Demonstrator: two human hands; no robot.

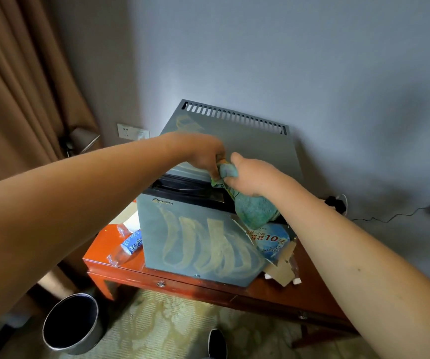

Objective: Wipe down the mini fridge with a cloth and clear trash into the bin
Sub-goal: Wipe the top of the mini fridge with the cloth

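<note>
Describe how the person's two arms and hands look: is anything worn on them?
Both forearms are bare up to the frame edge, with no sleeves in view. The left hand and right hand show no gloves; no watch or bracelet is visible on the wrists. Rings cannot be judged.

One head-worn wide-angle view, looking forward and down, close over the mini fridge (203, 237) and table (273, 291); wall behind.

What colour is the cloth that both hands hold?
Teal green; the cloth shows best in the head view, the only one.
</note>
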